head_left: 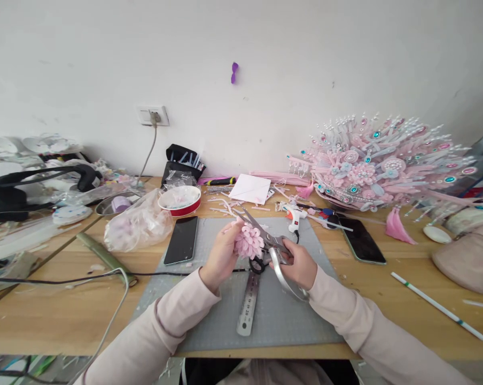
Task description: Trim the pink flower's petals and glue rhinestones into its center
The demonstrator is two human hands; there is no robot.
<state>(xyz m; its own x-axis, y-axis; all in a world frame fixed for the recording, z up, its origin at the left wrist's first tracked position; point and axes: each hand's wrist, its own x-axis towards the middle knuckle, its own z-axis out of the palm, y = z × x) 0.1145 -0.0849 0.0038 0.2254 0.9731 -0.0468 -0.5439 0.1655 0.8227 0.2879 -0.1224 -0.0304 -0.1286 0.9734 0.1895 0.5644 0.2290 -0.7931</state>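
Over the grey cutting mat (201,321), my left hand (222,251) pinches a pink flower (249,241) made of many looped petals. Large metal scissors (279,262) are gripped in my right hand (300,264), with their blades apart and pointing up and left beside the flower. Whether the blades touch the flower, I cannot tell. Below the flower lie a steel ruler (248,305) and a small pair of black-handled scissors (256,264), partly covered.
Phones lie left (181,240) and right (361,239) of the mat. A white glue gun (296,218) rests at its back edge. A large pink beaded headdress (369,166) stands at back right. A red-and-white bowl (180,201), plastic bag (139,224) and black cable (157,274) are to the left.
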